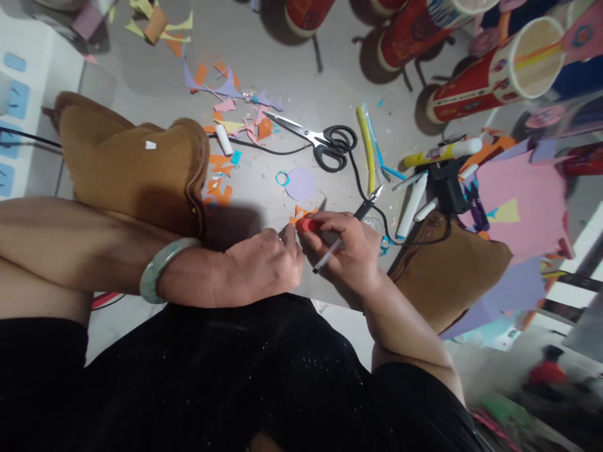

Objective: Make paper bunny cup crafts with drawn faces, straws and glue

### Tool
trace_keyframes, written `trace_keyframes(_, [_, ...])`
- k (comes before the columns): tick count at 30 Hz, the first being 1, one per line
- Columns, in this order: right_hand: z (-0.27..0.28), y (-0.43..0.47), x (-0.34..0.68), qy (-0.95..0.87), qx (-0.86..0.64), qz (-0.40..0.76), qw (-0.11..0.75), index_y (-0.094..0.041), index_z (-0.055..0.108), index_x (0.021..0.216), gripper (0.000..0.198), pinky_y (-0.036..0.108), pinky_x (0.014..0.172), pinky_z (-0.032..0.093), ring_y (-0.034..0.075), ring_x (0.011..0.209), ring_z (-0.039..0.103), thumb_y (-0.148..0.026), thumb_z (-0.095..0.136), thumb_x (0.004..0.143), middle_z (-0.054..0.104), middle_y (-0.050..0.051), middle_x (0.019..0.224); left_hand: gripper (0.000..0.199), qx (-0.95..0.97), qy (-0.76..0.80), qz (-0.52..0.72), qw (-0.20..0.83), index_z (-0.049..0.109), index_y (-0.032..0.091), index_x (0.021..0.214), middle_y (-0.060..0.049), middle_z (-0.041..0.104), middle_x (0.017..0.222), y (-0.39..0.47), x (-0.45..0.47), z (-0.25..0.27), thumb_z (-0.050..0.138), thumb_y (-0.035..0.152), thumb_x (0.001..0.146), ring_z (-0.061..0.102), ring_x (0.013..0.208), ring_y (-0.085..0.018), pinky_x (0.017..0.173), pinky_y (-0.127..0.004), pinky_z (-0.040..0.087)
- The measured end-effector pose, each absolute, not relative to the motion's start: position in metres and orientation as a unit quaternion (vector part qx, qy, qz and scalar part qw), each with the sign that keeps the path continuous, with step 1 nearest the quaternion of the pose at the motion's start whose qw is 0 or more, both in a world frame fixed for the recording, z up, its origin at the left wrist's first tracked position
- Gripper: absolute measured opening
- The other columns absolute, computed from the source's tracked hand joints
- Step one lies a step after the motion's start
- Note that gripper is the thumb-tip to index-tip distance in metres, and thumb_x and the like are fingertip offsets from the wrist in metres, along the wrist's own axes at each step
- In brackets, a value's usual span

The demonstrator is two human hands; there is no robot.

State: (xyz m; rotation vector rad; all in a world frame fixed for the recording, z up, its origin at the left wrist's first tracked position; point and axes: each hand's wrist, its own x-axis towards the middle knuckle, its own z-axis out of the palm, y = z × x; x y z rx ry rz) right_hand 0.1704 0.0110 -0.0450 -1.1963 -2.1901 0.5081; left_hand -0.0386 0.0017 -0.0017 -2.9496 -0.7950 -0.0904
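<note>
My right hand (351, 248) is closed around a clear-barrelled pen (333, 250), which lies slantwise through the fingers with its metal tip pointing up and away. Between that hand's thumb and fingertips shows a small round red piece (308, 225). My left hand (268, 260) has its fingers curled in, the tips at the near edge of a jagged orange paper piece (301, 213); the exact grip is partly hidden. Just beyond lies a light purple paper circle (300, 183), beside a small blue ring-shaped cutting (282, 178). Black-handled scissors (320, 139) rest half-open farther back.
Brown cushions (127, 163) flank the hands, the second (452, 270) on the right. Red paper cups (490, 78) stand at the back. Paper scraps (226, 103), a black cable (358, 176), a yellow marker (438, 152), and pink paper sheets (527, 188) lie around.
</note>
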Motion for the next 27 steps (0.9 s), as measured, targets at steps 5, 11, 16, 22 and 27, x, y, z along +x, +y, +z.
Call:
trace_keyframes(5, [-0.0475, 0.0099, 0.1695, -0.812, -0.464, 0.197, 0.295, -0.028, 0.058, 0.099, 0.019, 0.034, 0.072, 0.062, 0.02, 0.087, 0.078, -0.028, 0.075, 0.091, 0.082, 0.003, 0.101, 0.033, -0.96, -0.27, -0.058, 0.052, 0.076, 0.004, 0.096, -0.014, 0.078, 0.085, 0.0003, -0.0388, -0.0031, 0.046, 0.0, 0.083, 0.066, 0.065, -0.018, 0.053, -0.028, 0.052])
trace_keyframes(11, [-0.0473, 0.0126, 0.1715, -0.826, -0.438, 0.194, 0.298, -0.029, 0.06, 0.101, 0.02, 0.034, 0.072, 0.063, 0.021, 0.085, 0.079, -0.027, 0.076, 0.09, 0.082, 0.003, 0.101, 0.041, -0.966, -0.254, -0.019, 0.034, 0.076, 0.003, 0.105, -0.02, 0.08, 0.098, 0.0013, -0.0389, -0.0009, 0.043, -0.002, 0.082, 0.072, 0.071, -0.02, 0.054, -0.028, 0.052])
trace_keyframes(16, [-0.0472, 0.0137, 0.1724, -0.828, -0.437, 0.193, 0.294, -0.029, 0.061, 0.099, 0.016, 0.034, 0.072, 0.063, 0.021, 0.086, 0.08, -0.028, 0.075, 0.091, 0.083, 0.003, 0.101, 0.039, -0.965, -0.26, -0.021, 0.028, 0.076, 0.003, 0.108, -0.018, 0.08, 0.099, 0.002, -0.0395, -0.0004, 0.046, 0.0, 0.083, 0.073, 0.078, -0.021, 0.057, -0.028, 0.053])
trace_keyframes(22, [-0.0474, 0.0142, 0.1725, -0.834, -0.426, 0.185, 0.299, -0.028, 0.061, 0.097, 0.017, 0.034, 0.072, 0.064, 0.021, 0.086, 0.08, -0.027, 0.076, 0.09, 0.083, 0.003, 0.101, 0.033, -0.96, -0.267, -0.038, 0.078, 0.076, 0.006, 0.102, -0.015, 0.08, 0.098, -0.0029, -0.0423, -0.0037, 0.05, 0.0, 0.084, 0.072, 0.082, -0.02, 0.061, -0.028, 0.055])
trace_keyframes(27, [-0.0468, 0.0143, 0.173, -0.833, -0.433, 0.192, 0.287, -0.028, 0.061, 0.098, 0.015, 0.035, 0.073, 0.064, 0.021, 0.087, 0.08, -0.029, 0.075, 0.091, 0.083, 0.004, 0.102, 0.033, -0.963, -0.263, -0.023, 0.053, 0.074, 0.008, 0.11, -0.015, 0.079, 0.107, -0.0055, -0.0445, -0.0068, 0.049, 0.003, 0.088, 0.072, 0.086, -0.021, 0.065, -0.029, 0.056])
